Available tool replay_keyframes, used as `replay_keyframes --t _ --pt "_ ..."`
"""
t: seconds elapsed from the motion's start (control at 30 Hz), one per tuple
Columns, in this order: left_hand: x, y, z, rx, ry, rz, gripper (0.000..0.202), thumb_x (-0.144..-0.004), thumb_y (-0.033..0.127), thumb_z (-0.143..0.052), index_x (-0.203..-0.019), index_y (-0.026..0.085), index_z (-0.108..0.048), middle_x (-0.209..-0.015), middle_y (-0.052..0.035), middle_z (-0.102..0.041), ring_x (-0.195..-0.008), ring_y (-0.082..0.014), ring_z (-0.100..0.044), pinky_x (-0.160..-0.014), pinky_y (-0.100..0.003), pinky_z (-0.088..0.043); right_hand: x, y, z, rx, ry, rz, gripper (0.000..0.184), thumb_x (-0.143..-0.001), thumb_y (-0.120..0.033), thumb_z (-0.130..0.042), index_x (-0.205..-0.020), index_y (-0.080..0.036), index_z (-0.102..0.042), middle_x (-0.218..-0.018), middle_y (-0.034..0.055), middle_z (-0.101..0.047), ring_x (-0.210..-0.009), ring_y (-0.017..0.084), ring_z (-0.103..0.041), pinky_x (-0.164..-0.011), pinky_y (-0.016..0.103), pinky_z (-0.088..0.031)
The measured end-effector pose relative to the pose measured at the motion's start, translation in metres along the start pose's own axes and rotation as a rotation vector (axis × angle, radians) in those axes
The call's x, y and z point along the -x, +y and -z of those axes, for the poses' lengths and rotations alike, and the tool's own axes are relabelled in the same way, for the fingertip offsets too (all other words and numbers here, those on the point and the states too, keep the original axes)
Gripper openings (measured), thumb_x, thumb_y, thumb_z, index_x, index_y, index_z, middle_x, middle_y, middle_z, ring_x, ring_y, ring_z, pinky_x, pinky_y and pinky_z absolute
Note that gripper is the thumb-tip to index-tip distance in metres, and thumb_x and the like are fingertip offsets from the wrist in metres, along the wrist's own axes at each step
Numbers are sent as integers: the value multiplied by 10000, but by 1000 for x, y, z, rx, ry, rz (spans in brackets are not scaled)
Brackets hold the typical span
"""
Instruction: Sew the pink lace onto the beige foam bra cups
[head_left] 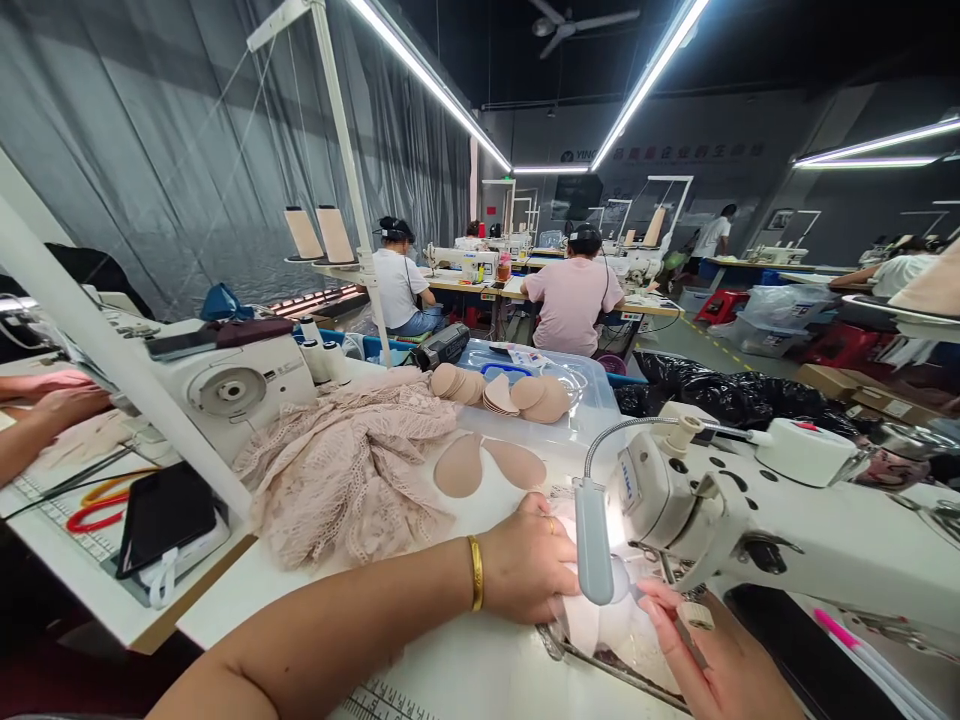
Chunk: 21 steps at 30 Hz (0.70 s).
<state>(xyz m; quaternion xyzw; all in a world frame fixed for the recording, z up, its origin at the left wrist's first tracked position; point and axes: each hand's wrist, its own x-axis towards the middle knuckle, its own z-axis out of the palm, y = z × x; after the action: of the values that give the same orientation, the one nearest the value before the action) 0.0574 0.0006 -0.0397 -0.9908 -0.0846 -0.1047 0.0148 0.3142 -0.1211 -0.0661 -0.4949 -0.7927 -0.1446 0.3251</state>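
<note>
My left hand (529,560), with a gold bangle and a ring, lies fingers-down on a pale fabric piece (600,625) at the needle area of a white sewing machine (757,515). The fingertips are hidden behind the machine's grey lamp (595,545). My right hand (709,660) presses the same fabric from the near side, fingers bent and close together. A heap of beige lace (349,475) lies on the table to the left. Two flat tan cup pads (487,465) rest beside it.
A clear plastic bin (592,395) carries stacks of tan pads. A black phone (161,515) and a second sewing machine (232,385) stand at left, where another person's arms (41,410) work. Other workers (574,295) sit with backs turned. Black bags (720,395) lie at right.
</note>
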Motion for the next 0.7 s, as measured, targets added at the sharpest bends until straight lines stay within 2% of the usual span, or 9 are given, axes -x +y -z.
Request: replay_keyframes --t 0.07,0.2,0.3,0.37,0.57,0.7 --pt "1 3 1 -4 1 -12 18 -842 210 -667 -832 195 -669 -870 -29 -689 -823 -235 -567 -879 -491 -270 -2 -2 1 -32 -20 37 185 -1090 -293 -464 -1162 -269 -633 -935 16 -804 -794 208 -796 -696 285 -621" --pt "4 10 2 16 57 -35 79 -914 288 -673 -902 211 -685 -879 -30 -698 -806 -232 -571 -894 -488 -279 -2 -4 2 -181 -195 71 223 -1044 -235 -476 -1102 -305 -680 -874 -1 -776 -687 193 -746 -615 280 -585" --pt "5 15 1 31 94 -53 111 -911 287 -646 -832 210 -665 -777 -15 -654 -745 -215 -542 -898 -497 -280 -2 -6 3 -267 -306 75 245 -1009 -213 -526 -1120 -323 -715 -850 7 -746 -680 186 -715 -611 267 -561" --pt "6 20 1 44 104 -64 135 -905 287 -635 -794 209 -643 -775 -9 -656 -736 -209 -532 -903 -509 -279 -2 -6 2 -284 -349 89 259 -990 -189 -537 -1087 -330 -731 -823 3 -722 -671 177 -697 -592 249 -537" --pt "6 32 -3 45 75 -100 172 -907 293 -671 -786 194 -600 -888 -3 -687 -748 -199 -564 -891 -497 -324 5 -2 -5 -208 -348 78 279 -965 -191 -537 -1064 -331 -757 -879 23 -748 -670 189 -693 -598 273 -529" --pt "4 32 -9 32 99 -47 213 -943 284 -623 -762 176 -590 -947 -30 -706 -758 -201 -568 -970 -548 -333 7 0 -10 -167 -301 26 254 -991 -245 -542 -1095 -346 -751 -884 15 -755 -724 208 -719 -658 292 -561"
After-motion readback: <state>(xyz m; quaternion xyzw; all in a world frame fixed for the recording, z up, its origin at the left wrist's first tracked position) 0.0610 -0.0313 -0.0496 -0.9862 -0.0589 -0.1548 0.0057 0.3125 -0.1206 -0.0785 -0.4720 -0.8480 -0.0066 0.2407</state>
